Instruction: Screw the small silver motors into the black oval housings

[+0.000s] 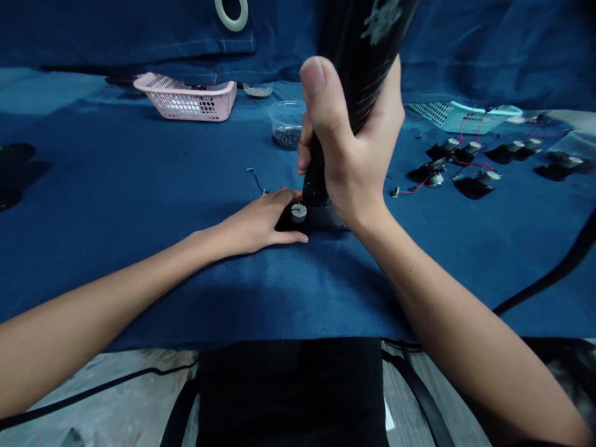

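Note:
My right hand (351, 139) is wrapped round a thick black electric screwdriver (358, 68), thumb up along its side. The tool leans slightly, its lower end down at a black plastic housing (328, 218) on the blue cloth; its tip is hidden. A small silver motor (298, 213) sits on the housing's left end, with a bit of red wire behind it. From the left, my left hand (267, 221) grips that end, thumb at the near side and fingers at the far side. A thin dark wire with a small connector (264, 191) lies just beyond those fingers.
Behind stand a pink basket (195, 104), a clear tub of small dark screws (285, 127) and another small tub (257, 90). At right lie several black motor parts (475, 180) with red wires, before a teal basket (470, 118). A black cable (549, 276) crosses the right edge.

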{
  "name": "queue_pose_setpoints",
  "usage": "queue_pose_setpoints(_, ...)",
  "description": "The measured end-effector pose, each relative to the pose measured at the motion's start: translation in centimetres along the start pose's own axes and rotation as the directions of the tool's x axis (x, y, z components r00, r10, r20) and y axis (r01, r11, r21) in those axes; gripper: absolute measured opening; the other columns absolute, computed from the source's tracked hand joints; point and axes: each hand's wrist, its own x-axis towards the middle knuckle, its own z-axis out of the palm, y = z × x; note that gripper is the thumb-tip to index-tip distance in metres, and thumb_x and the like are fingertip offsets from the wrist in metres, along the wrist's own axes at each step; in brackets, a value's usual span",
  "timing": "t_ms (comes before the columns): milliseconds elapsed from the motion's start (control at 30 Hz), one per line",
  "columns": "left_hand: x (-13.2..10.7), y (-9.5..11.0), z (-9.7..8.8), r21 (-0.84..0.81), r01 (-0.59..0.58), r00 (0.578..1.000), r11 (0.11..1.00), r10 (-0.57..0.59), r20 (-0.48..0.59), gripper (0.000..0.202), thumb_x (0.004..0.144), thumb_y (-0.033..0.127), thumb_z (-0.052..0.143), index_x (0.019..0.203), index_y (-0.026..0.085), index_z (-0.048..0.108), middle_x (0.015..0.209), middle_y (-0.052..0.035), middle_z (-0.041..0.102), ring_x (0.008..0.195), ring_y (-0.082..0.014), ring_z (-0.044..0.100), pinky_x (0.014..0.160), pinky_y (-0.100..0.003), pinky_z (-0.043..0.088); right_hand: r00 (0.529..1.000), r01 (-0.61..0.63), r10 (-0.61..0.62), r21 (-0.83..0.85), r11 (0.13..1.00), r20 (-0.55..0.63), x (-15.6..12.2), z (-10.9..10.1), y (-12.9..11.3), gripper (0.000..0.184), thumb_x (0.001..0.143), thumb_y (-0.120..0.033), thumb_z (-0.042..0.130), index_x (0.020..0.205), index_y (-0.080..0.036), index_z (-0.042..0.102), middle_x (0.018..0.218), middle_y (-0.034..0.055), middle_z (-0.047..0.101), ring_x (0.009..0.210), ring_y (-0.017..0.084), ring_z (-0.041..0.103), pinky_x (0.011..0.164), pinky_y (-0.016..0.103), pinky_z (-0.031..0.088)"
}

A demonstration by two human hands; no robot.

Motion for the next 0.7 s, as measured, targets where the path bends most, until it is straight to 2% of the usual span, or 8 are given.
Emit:
queue_pose_setpoints(133,-0.09,0.06,-0.14,-0.036,-0.013,1.000,0.999,0.013,0.003,0.060,0.086,0.052,0.068,0.130,0.018,0.047,0.129,-0.0099,0.057,0.118,-0.0269,0.055,0.098,-0.035,0.044,0.999,0.027,-0.027,-0.023,0.999,0.033,-0.07,-0.24,0.30,0.034,0.082,-0.045,0.070,0.090,-0.027,0.042,0.069,-0.0072,0.054,0.042,0.008,0.043,0.037,0.026,0.034)
queue_pose_setpoints(267,-0.09,-0.04,-0.10,-0.011,-0.006,1.000,1.000,0.006,-0.006,0.059,0.085,0.054,0.068,0.129,0.019,0.049,0.127,-0.0102,0.058,0.116,-0.0282,0.056,0.096,-0.036,0.043,0.999,0.018,-0.016,-0.035,0.999,0.039,-0.06,-0.36,0.49,0.032,0.085,-0.044,0.068,0.087,-0.028,0.041,0.075,-0.0055,0.061,0.046,0.010,0.047,0.037,0.027,0.033)
queue_pose_setpoints(500,-0.04,-0.18,0.03,0.004,-0.004,1.000,1.000,0.004,-0.002,0.062,0.085,0.057,0.067,0.131,0.019,0.049,0.126,-0.0104,0.058,0.113,-0.0281,0.057,0.095,-0.037,0.045,0.994,-0.031,0.035,-0.041,0.999,0.105,-0.08,-0.71,-0.04,0.028,0.089,-0.042,0.065,0.090,-0.027,0.041,0.073,-0.0066,0.060,0.048,0.010,0.048,0.043,0.027,0.036)
queue_pose_setpoints(600,0.00,-0.21,0.02,-0.002,-0.006,1.000,1.000,0.006,0.000,0.063,0.085,0.057,0.067,0.131,0.019,0.048,0.127,-0.0107,0.058,0.114,-0.0289,0.057,0.096,-0.039,0.045,0.998,-0.002,0.001,0.031,1.000,0.056,-0.13,-0.46,-0.12,0.030,0.088,-0.044,0.065,0.087,-0.026,0.041,0.067,-0.0073,0.057,0.044,0.010,0.042,0.041,0.029,0.030)
queue_pose_setpoints(700,0.02,-0.23,0.03,-0.008,-0.007,1.000,1.000,0.007,0.003,0.062,0.085,0.057,0.067,0.131,0.021,0.048,0.127,-0.0106,0.058,0.114,-0.0294,0.057,0.097,-0.040,0.045,1.000,-0.006,0.005,0.059,0.998,0.015,-0.16,-0.13,-0.16,0.026,0.087,-0.036,0.067,0.085,-0.027,0.042,0.066,-0.0071,0.060,0.042,0.012,0.041,0.040,0.032,0.029)
